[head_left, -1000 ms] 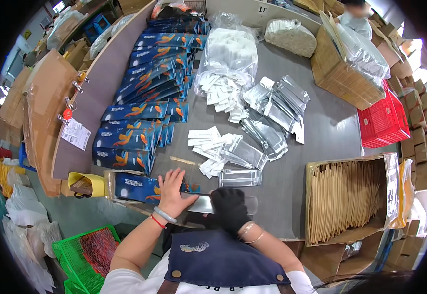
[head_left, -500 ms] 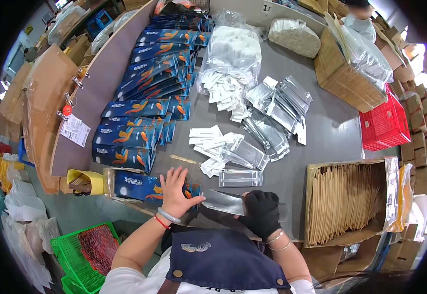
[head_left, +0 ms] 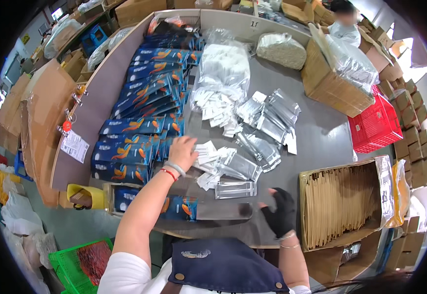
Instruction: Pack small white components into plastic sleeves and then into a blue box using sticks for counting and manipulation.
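My bare left hand [head_left: 182,153] reaches over the table with its fingers loosely bent and apart, at the left edge of a pile of small white packets [head_left: 206,158]. Nothing shows in it. My right hand [head_left: 278,213], in a black fingerless glove, is open and holds nothing; thumb and fingers are spread. Left of it a flat silver-grey pouch [head_left: 223,211] lies on the table, its left end meeting a blue printed bag [head_left: 179,208]. My left forearm covers part of that bag. Just above lies a silver sachet [head_left: 235,189].
Blue printed bags [head_left: 125,152] are stacked along the left board. Silver sachets [head_left: 267,117] and a clear bag of white packets [head_left: 223,66] lie farther back. At right stand a carton of thin wooden sticks [head_left: 341,206] and a red crate [head_left: 376,125]. Another person [head_left: 346,29] is at the far right.
Both hands have let go of the silver-grey pouch, which now lies flat beside the blue bag. My left hand has moved up to the white packets; my right has opened and shifted slightly right.
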Demonstrator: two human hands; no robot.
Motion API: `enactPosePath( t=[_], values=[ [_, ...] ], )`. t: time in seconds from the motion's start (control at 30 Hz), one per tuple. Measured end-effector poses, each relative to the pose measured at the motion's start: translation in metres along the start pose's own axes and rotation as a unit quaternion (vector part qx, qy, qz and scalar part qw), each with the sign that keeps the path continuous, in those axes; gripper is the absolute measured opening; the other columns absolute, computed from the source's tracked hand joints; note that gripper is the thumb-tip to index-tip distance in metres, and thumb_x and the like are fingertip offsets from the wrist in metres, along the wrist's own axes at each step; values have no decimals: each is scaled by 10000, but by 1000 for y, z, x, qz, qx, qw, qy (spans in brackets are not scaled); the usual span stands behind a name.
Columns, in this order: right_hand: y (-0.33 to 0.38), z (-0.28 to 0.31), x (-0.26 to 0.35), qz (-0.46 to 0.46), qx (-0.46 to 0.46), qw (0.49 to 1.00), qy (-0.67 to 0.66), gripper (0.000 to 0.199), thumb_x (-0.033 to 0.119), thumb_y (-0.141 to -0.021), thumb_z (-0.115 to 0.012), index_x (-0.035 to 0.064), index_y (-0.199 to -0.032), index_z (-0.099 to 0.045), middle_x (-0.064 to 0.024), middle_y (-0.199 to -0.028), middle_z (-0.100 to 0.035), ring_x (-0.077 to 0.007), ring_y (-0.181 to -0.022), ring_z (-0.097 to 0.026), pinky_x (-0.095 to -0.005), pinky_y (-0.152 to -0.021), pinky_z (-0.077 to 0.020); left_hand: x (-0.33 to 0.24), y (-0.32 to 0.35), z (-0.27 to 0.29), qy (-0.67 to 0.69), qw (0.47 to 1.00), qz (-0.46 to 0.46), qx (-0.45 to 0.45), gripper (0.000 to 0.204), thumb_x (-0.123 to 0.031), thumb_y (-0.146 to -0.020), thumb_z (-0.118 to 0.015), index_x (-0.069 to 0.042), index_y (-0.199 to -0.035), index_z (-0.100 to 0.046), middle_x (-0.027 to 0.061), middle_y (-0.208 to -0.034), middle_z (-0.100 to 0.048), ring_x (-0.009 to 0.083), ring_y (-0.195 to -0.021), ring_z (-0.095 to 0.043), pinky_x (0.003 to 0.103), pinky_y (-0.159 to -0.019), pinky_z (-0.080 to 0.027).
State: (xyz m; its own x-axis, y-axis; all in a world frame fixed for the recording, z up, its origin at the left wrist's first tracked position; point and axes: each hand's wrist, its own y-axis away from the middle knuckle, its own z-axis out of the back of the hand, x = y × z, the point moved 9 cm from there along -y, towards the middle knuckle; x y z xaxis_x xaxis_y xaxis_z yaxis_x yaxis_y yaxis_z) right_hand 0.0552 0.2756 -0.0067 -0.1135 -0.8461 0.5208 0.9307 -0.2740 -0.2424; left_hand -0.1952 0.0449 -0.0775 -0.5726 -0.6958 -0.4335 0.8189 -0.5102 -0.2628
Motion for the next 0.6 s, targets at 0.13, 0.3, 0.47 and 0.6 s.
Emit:
enactPosePath(
  t=[0.13, 0.3, 0.47, 0.6],
  values=[
    [30, 72, -62, -82, -125, 985, 83, 401, 54, -728, -769, 28, -1095, -610, -137, -1073, -624, -316, -1023, -584, -390, -898, -470, -10, 3, -20, -65, 993, -70, 68, 113, -187, -798, -681, -108, -877, -666, 63, -879, -586, 288, -908, -577, 440, -754, -464],
    [103, 135, -173, -256, -177, 939, 144, 352, 122, -755, -715, 17, -1073, -606, -179, -1056, -613, -362, -1036, -564, -436, -909, -457, -26, -3, -9, -84, 993, -87, 14, 88, -69, -740, -629, -80, -827, -624, 105, -826, -573, 301, -845, -575, 431, -737, -469],
    [138, 155, -220, -307, -126, 892, 307, 354, 212, -781, -677, 9, -1065, -618, -192, -1067, -610, -371, -1033, -563, -458, -852, -468, -121, -4, -28, 65, 971, -230, 8, 138, -99, -784, -621, -106, -921, -641, 70, -977, -609, 288, -979, -554, 432, -824, -440],
    [121, 150, -227, -396, -24, 871, 291, 246, 210, -788, -647, 37, -959, -616, -179, -1004, -613, -371, -971, -573, -465, -838, -468, -144, -10, -65, -42, 964, -240, 110, 329, -230, -716, -760, -139, -1010, -646, 43, -1080, -572, 255, -1095, -497, 456, -899, -382]
  ],
)
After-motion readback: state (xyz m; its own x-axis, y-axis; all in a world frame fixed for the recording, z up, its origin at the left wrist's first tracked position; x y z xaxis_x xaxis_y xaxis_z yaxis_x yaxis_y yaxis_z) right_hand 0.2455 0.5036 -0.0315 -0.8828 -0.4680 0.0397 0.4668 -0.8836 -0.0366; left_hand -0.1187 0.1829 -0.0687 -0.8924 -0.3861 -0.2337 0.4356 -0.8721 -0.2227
